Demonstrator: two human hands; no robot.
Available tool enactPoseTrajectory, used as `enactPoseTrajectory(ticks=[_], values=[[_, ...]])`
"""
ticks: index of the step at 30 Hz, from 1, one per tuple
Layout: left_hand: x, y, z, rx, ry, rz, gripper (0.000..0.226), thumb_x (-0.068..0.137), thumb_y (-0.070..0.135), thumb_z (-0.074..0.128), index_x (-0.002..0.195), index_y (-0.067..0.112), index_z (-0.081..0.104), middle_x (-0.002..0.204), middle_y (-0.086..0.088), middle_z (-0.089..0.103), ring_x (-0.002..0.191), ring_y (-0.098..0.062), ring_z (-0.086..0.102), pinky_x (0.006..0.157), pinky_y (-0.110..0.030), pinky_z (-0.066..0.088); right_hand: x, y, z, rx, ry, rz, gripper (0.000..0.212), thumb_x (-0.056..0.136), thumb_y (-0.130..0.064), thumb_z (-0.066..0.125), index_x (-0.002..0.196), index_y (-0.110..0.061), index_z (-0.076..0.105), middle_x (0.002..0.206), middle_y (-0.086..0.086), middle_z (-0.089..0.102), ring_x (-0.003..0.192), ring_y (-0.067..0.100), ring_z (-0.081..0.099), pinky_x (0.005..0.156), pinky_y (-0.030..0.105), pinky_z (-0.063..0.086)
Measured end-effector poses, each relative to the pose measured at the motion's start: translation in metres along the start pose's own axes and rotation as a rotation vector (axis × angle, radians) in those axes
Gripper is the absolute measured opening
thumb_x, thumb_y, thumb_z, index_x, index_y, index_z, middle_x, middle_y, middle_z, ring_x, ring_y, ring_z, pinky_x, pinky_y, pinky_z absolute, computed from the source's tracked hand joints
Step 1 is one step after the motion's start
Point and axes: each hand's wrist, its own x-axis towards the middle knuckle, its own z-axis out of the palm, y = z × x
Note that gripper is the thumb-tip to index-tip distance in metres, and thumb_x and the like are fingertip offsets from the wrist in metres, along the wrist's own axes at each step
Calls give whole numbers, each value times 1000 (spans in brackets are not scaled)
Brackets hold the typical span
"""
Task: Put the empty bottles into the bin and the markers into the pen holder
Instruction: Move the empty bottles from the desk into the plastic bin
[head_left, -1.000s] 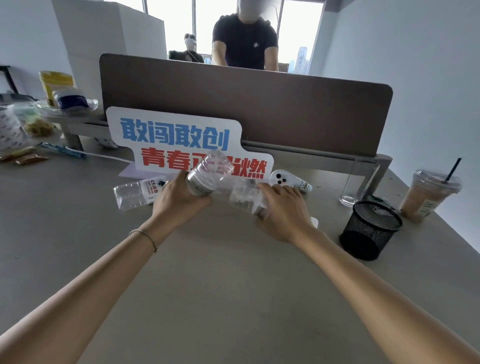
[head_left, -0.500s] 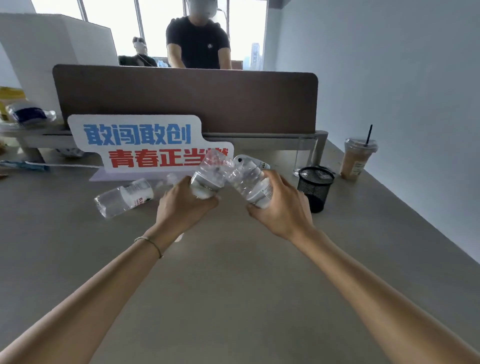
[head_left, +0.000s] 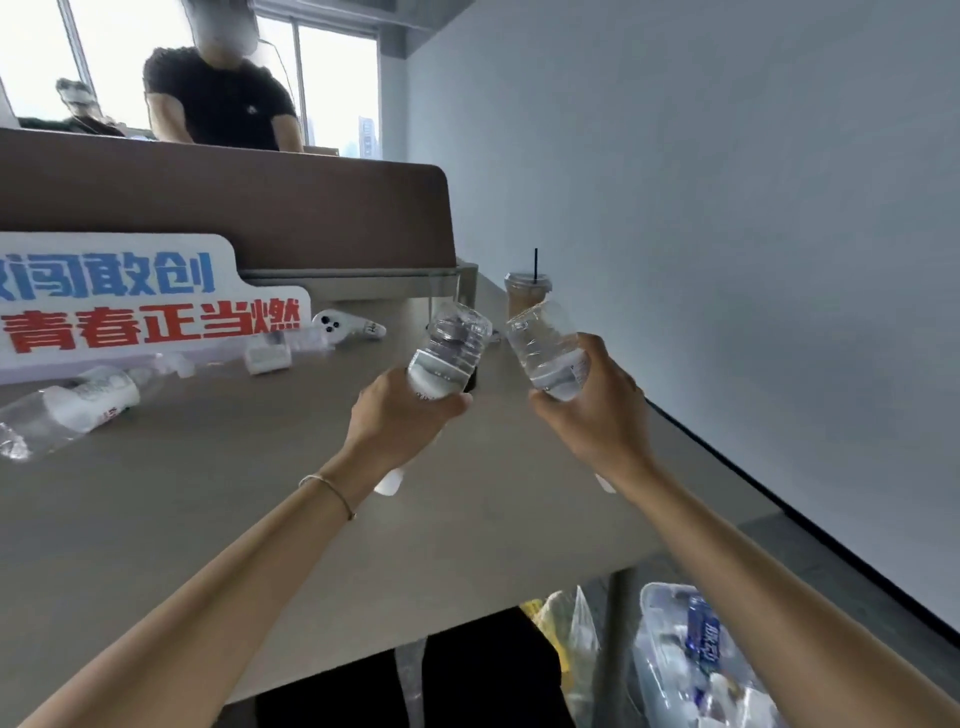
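Since half a second ago the view has swung right and both hands have risen off the desk (head_left: 218, 509). The left hand (head_left: 400, 415) wraps tightly around the lower part of one clear bottle (head_left: 449, 353), its base tilted up and away. The right hand (head_left: 592, 410) grips a second bottle (head_left: 548, 345) the same way, and the two bottles are now apart rather than touching. A third bottle (head_left: 67, 408) still lies on its side at the far left, below the sign (head_left: 145, 301). The pen holder is mostly hidden behind the left bottle. The desk's right edge runs just beside the right wrist, with a bare wall (head_left: 727, 208) beyond. Below the near corner, bags (head_left: 691, 660) of waste sit on the floor; a cup (head_left: 522, 296) stands at the far corner.
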Motion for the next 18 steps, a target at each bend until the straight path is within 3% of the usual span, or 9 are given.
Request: enactPoseTrajectory(ticks=[4, 13, 18], values=[[-12, 33, 45, -55, -101, 17, 39, 67, 62, 74, 80, 26, 66, 65, 9, 71, 69, -13, 69, 60, -29, 47, -1, 29, -48, -14, 52, 74, 54, 75, -39, 76, 123, -31, 52, 100, -13, 68, 94, 20, 66, 70, 30, 42], [-50, 122, 163, -275, -365, 102, 30, 68, 50, 82, 83, 27, 72, 67, 6, 73, 60, -14, 67, 74, -43, 61, -30, 124, -144, -59, 194, 228, 61, 75, -42, 77, 130, -32, 50, 113, -1, 71, 101, 26, 65, 88, 44, 52], [-74, 176, 242, -389, -582, 79, 31, 75, 42, 87, 95, 24, 72, 75, 1, 74, 64, -15, 68, 75, -44, 62, -58, 195, -195, -82, 273, 338, 62, 77, -47, 76, 130, -32, 48, 110, -8, 69, 96, 19, 65, 85, 42, 54]])
